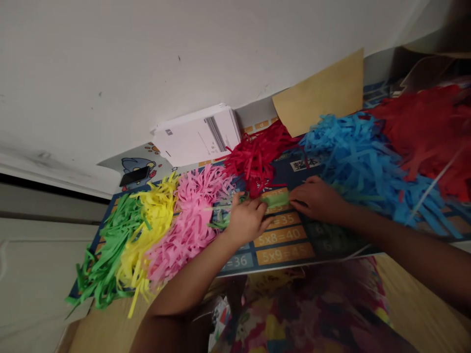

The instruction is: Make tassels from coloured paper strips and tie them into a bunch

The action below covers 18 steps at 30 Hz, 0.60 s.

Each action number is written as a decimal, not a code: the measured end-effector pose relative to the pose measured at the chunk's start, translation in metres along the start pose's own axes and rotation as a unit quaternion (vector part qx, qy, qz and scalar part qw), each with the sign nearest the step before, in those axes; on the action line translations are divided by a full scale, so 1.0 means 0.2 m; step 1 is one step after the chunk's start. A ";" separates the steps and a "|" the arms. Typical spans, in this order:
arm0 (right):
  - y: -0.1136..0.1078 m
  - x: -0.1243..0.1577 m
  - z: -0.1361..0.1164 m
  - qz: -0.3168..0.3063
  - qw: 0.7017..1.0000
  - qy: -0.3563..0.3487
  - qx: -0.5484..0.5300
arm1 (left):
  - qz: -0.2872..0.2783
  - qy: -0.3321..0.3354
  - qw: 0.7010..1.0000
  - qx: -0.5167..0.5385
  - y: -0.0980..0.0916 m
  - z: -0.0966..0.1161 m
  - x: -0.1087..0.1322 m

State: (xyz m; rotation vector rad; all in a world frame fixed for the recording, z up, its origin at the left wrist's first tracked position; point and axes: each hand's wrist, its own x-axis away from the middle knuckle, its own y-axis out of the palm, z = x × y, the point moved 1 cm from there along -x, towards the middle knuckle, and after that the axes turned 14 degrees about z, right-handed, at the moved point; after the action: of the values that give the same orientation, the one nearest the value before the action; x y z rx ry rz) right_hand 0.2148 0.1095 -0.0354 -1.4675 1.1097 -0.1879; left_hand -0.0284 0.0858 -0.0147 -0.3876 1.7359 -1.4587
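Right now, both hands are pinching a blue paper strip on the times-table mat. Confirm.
No: the head view shows the paper strip between the left hand and right hand is green, not blue. It does lie on the times-table mat.

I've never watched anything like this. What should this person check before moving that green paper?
1. Green strip touched by left hand and right hand: ok.
2. Strip's end under the left hand showing: not ok, fingers cover it.
3. Times-table mat lying under the hands: ok.
4. Pink shreds apart from the left hand: cannot tell.
5. Paper stack away from both hands: ok.
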 end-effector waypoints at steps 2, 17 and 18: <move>-0.01 0.00 -0.01 0.016 1.000 -0.002 0.014 | 0.010 -0.001 1.000 -0.014 0.02 0.00 0.00; -0.02 0.06 -0.12 0.119 0.970 -0.170 0.124 | 0.095 0.056 0.994 -0.005 0.05 -0.06 0.07; -0.02 0.07 -0.11 0.112 0.972 -0.172 0.115 | 0.087 0.055 0.995 -0.010 0.05 -0.06 0.08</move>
State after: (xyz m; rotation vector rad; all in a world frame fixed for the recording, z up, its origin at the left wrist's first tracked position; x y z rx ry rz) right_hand 0.2091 0.0826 -0.0328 -1.1080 0.9270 0.0938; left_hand -0.0444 0.0849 -0.0300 -0.1634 1.8242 -1.3603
